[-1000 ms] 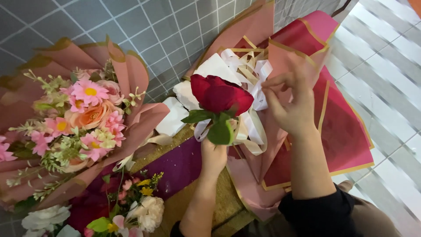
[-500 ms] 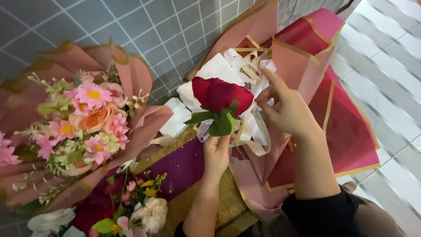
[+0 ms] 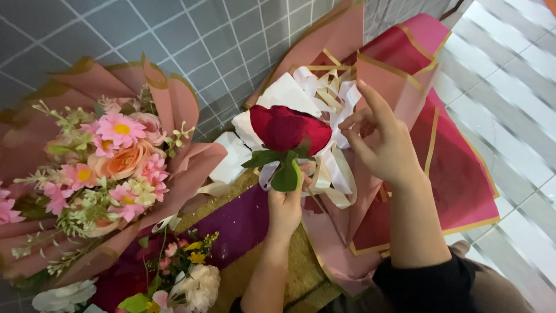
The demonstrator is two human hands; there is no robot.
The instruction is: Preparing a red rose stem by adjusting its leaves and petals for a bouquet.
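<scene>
My left hand (image 3: 285, 204) grips the stem of a dark red rose (image 3: 288, 128) with green leaves, holding it upright at the centre. White tissue and white ribbon (image 3: 333, 168) surround the rose. Behind it stand pink and dark red wrapping sheets with gold edges (image 3: 405, 75). My right hand (image 3: 379, 136) is to the right of the rose, index finger raised, fingers apart, touching the edge of the pink wrapping sheet.
A finished bouquet (image 3: 110, 162) of pink and orange flowers in pink paper lies at the left. A smaller bunch with a white flower (image 3: 191, 278) sits below it on purple and gold cloth (image 3: 243, 223). Grey tiled wall behind, pale tiled floor at right.
My right hand has drawn back from pinching the wrapping's top edge, lowered a little and spread its fingers. The rose stays in my left hand, nearly still.
</scene>
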